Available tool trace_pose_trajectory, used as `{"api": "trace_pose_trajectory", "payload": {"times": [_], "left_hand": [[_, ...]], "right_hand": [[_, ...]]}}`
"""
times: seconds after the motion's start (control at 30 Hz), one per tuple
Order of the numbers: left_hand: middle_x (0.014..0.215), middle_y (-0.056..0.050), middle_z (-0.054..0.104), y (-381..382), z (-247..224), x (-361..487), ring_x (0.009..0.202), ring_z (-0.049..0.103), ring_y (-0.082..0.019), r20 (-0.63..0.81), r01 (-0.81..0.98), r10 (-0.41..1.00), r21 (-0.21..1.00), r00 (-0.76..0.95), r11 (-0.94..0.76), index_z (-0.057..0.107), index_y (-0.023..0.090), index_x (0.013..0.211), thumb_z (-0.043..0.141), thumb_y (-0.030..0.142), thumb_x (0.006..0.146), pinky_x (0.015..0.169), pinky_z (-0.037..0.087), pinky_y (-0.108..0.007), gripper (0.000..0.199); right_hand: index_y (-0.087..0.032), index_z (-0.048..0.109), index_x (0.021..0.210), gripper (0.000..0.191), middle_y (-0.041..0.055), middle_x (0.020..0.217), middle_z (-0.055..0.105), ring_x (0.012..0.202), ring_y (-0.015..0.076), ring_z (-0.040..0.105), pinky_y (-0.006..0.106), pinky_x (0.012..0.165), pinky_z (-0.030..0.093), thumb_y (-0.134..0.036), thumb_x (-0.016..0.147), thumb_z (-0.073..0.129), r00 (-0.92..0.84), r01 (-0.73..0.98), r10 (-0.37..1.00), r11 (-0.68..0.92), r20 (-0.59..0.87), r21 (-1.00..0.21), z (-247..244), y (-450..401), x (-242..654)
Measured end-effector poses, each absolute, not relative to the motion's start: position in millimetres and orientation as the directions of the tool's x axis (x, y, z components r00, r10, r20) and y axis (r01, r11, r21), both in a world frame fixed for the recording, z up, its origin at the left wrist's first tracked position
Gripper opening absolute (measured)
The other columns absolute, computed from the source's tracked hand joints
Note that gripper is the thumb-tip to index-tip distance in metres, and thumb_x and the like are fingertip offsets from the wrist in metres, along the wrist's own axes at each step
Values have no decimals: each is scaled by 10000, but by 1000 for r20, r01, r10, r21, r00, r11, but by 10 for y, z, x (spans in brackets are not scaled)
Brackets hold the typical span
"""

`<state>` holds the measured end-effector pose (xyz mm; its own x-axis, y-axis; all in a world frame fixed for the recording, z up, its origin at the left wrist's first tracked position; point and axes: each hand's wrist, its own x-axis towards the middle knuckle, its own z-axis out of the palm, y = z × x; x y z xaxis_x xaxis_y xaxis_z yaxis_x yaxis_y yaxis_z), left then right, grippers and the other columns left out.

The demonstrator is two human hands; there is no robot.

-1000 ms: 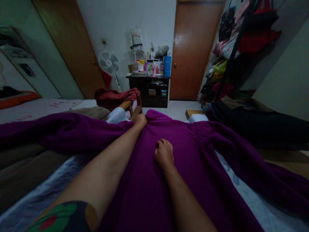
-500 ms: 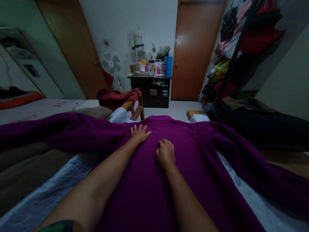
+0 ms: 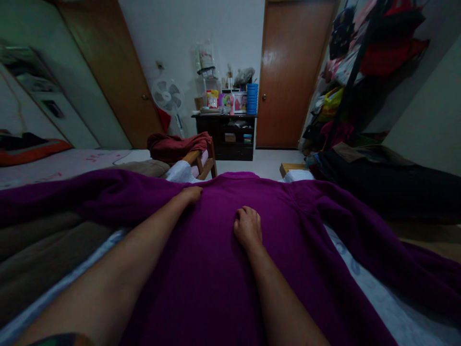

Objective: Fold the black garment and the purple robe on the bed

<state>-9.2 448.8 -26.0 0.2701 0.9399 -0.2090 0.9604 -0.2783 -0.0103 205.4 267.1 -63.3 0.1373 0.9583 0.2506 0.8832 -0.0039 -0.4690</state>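
A purple long-sleeved garment [image 3: 216, 269] lies spread over a bed, its neckline at the far edge and a sleeve reaching out to each side. At the garment's left shoulder seam is my left hand [image 3: 193, 193], its fingers bent down and mostly hidden; what they hold, if anything, does not show. My right hand [image 3: 248, 226] rests on the middle of the upper body of the garment, fingers curled, nothing visible in them.
Brown blanket [image 3: 39, 245] lies under the left sleeve. Red-brown cloth [image 3: 178, 145] hangs on a wooden frame beyond. Dark folded clothes [image 3: 392, 182] are at right. A fan [image 3: 168, 96] and dark cabinet [image 3: 225, 137] stand at the back.
My left hand has slid left to the shoulder seam, and its spread fingers have bent down. The fabric's left edge there has shifted left. My right hand has stayed in place.
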Motion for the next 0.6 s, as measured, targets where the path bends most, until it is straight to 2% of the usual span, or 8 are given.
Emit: {"api": "trace_pose_trajectory", "payload": {"times": [0.13,0.23,0.33,0.43,0.53,0.6], "left_hand": [[1507,-62,400,4318,-348,-235,1400,325,-227,-169,955,946,-62,277,-291,508,246,1355,420,112,838,1154,202,-457,542],[1514,-54,387,4219,-393,-270,1422,265,-216,-80,939,947,-128,310,-318,496,258,1363,340,90,871,1169,131,-470,542],[1429,-76,482,4141,-369,-207,1369,333,-242,8,931,943,-166,331,-326,569,261,1273,332,131,897,1138,211,-466,463],[1316,-127,552,4024,-346,-62,1262,446,-280,41,961,969,-143,244,-236,621,226,1180,329,171,910,1046,347,-458,401],[1313,-163,546,3864,-423,88,1207,498,-322,22,987,991,-93,131,-128,563,189,1266,328,317,940,970,419,-458,422],[1414,-175,466,3774,-525,146,1283,432,-364,11,997,998,-44,58,-58,458,187,1382,318,487,936,1003,391,-493,555]], "right_hand": [[-202,654,1098,307,92,1253,590,1158,223,475,340,1016,293,-185,848,476,129,883,958,6,255,-469,-600,2652,2052],[-205,659,1084,295,87,1236,599,1146,219,484,335,1010,299,-192,859,468,119,883,959,15,256,-469,-587,2649,2050],[-209,655,1088,296,88,1238,597,1154,216,478,336,1011,297,-191,855,475,120,884,961,11,249,-468,-587,2653,2048],[-208,653,1095,299,87,1249,591,1164,218,469,339,1017,291,-195,848,486,126,881,961,7,248,-474,-593,2658,2048],[-207,655,1093,301,86,1239,592,1152,222,472,339,1014,290,-192,842,489,123,877,960,13,250,-481,-599,2660,2050],[-206,655,1096,304,90,1233,594,1148,224,473,340,1012,288,-191,844,487,120,874,961,17,251,-486,-605,2661,2051]]}}
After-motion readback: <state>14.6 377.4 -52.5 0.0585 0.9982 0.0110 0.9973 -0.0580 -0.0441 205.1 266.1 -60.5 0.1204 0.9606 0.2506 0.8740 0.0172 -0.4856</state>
